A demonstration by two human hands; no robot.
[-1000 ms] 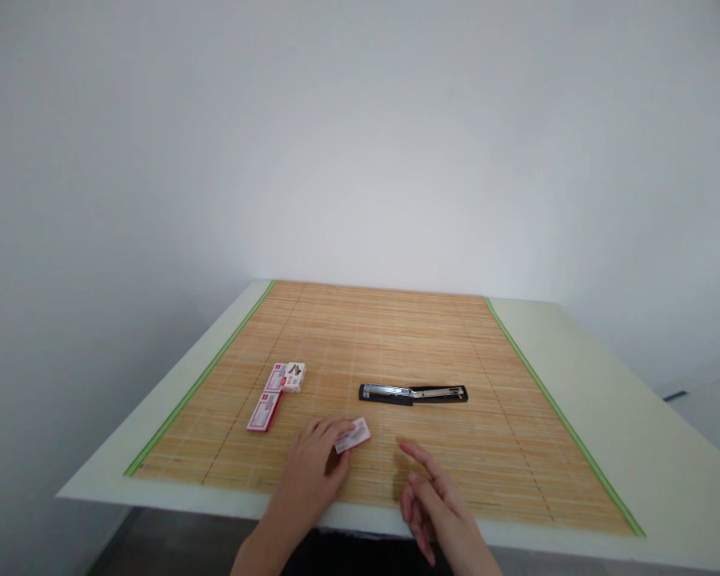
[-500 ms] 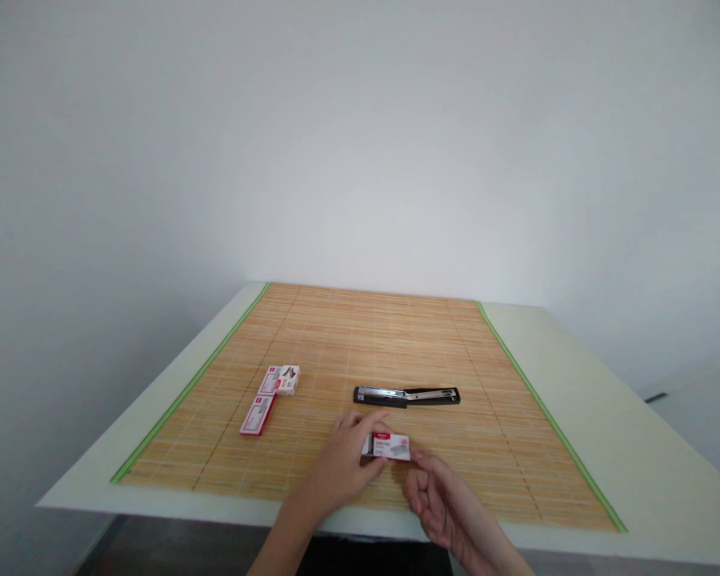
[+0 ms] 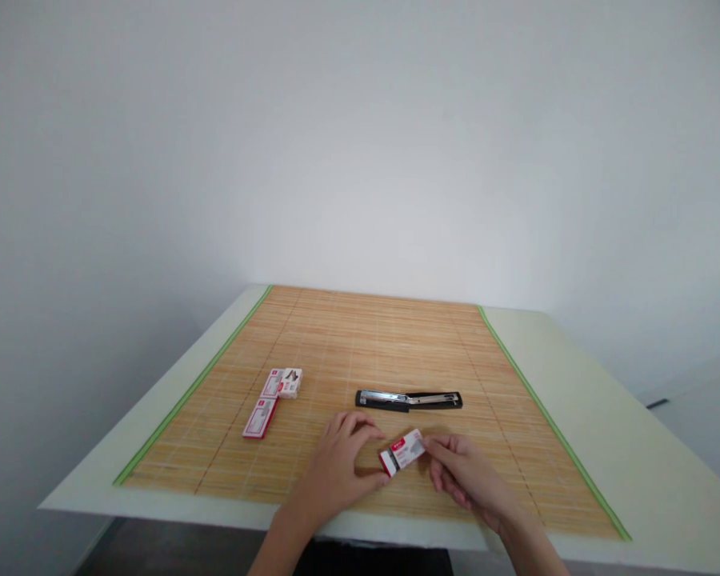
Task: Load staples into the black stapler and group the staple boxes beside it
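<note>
A small red and white staple box (image 3: 403, 452) is held between both my hands just above the bamboo mat (image 3: 360, 352). My left hand (image 3: 342, 460) pinches its left end and my right hand (image 3: 465, 472) pinches its right end. Beyond them on the mat lies a black stapler (image 3: 408, 398), opened out flat. Two more red and white staple boxes (image 3: 284, 382) (image 3: 261, 417) lie on the mat to the left.
The mat has green edging and covers most of a pale table (image 3: 606, 416). White walls stand behind and to the left. The table's near edge runs just below my wrists.
My left hand carried the box from the left to the middle. My right hand came up and took its other end, and the box is now tilted.
</note>
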